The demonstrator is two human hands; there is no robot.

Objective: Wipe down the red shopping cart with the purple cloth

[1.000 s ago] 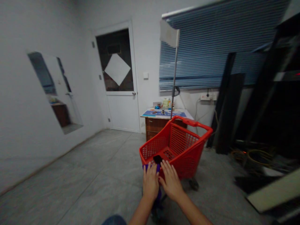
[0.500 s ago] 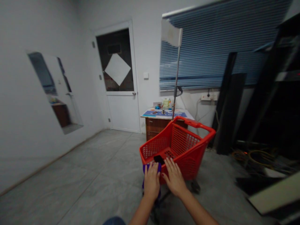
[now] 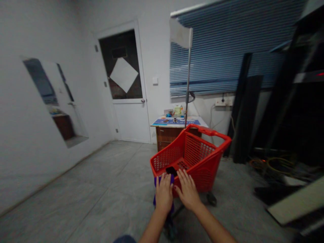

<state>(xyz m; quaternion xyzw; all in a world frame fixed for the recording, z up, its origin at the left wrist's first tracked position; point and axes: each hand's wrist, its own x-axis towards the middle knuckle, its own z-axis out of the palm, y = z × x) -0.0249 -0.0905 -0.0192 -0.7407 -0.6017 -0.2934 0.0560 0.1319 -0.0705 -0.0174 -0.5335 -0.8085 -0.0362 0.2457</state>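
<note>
A red plastic shopping cart (image 3: 202,165) with slatted sides stands just ahead of me, its near end under my hands. My left hand (image 3: 164,193) lies with fingers stretched over a purple piece (image 3: 157,182) at the cart's near left corner; whether that is cloth or plastic I cannot tell. On the cart's near rim rests my right hand (image 3: 186,189), fingers extended and thumb apart. Just beyond the fingertips, inside the basket, lies a flat black object (image 3: 171,171), partly covered by the hands.
Behind the cart is a brown desk (image 3: 167,133) with small items on top and a pole carrying a white flag (image 3: 180,33). A white door (image 3: 131,121) is at the back left, a mirror (image 3: 57,101) on the left wall. Cables (image 3: 278,165) and dark panels (image 3: 246,121) stand right.
My view has swung slightly right, so the door, mirror and flag sit a bit further left. Both hands keep their places on the cart.
</note>
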